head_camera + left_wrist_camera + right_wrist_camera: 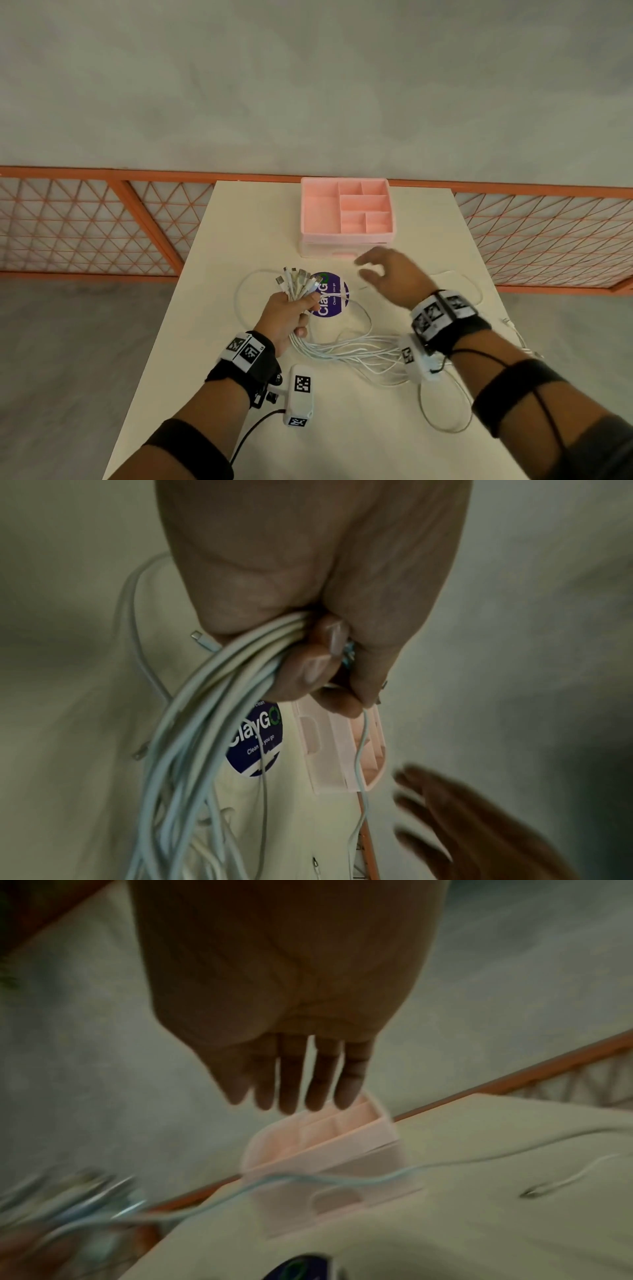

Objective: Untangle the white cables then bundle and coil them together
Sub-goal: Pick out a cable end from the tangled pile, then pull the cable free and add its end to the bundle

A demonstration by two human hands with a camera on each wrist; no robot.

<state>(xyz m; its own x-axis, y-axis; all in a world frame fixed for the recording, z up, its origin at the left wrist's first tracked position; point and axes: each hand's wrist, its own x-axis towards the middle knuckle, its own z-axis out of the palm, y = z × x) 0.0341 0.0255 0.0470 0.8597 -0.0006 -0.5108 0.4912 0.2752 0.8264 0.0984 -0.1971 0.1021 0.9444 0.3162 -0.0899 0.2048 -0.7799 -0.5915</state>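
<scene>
My left hand grips a bunch of several white cables just below their plugs, which fan out above the fist. In the left wrist view the fingers curl round the cable bundle, and the strands hang down and trail across the table to the right. My right hand hovers open above the table to the right of the plugs, holding nothing. In the right wrist view its fingers are straight and spread, blurred. One thin cable runs across below them.
A pink compartment organiser with a drawer stands at the table's far edge. A round purple sticker lies on the tabletop by the plugs. Loose cable loops and a plug end lie near the right edge. An orange mesh fence runs behind.
</scene>
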